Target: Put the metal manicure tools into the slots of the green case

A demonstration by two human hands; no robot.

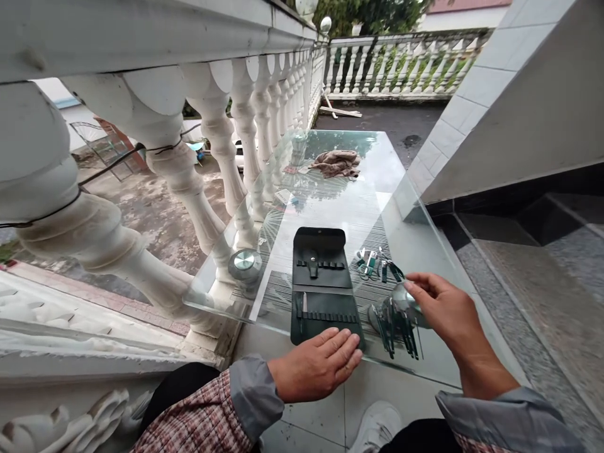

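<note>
A dark green manicure case [325, 288] lies unfolded on the glass table, with rows of elastic loops and one slim metal tool [304, 303] in its lower panel. My left hand [321, 365] rests flat across the case's near edge, fingers extended and holding nothing. To the right, my right hand [441, 308] pinches the end of a small tool with dark green handles [395, 272]; its exact kind is unclear. Beside it are green and silver nail clippers [370, 263]. Several slim green-handled tools [396, 330] lie below my right fingers, near the table's front edge.
The glass tabletop [349, 207] has a crumpled brown cloth [336, 163] at its far end. A round metal table fitting [245, 263] is at the left. White balusters [184, 170] line the left side, and stone steps [542, 270] rise at the right.
</note>
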